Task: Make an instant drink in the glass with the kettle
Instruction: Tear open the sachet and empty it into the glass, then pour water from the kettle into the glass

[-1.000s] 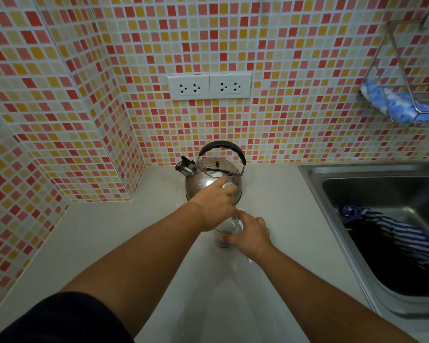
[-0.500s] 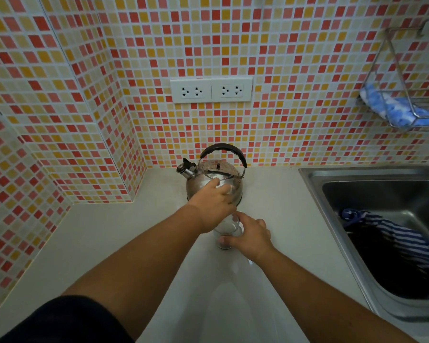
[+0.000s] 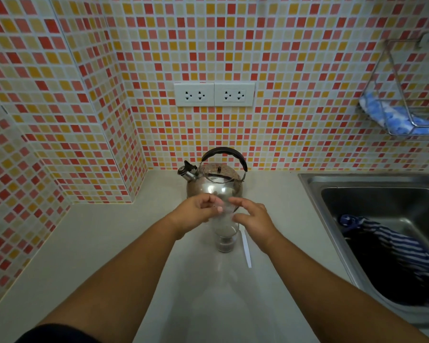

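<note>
Both hands, the left hand (image 3: 196,214) and right hand (image 3: 253,216), hovered with loose, spread fingers over the glass (image 3: 224,233), holding nothing; next, the kettle (image 3: 214,184) should be lifted steadily.

Your clear glass (image 3: 224,233) stands upright with dark powder at its bottom, just before the steel kettle (image 3: 214,180), black handle raised.

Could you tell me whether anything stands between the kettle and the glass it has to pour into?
Only the person's hands: the left hand and right hand hover over the glass, directly in front of the kettle.
</note>
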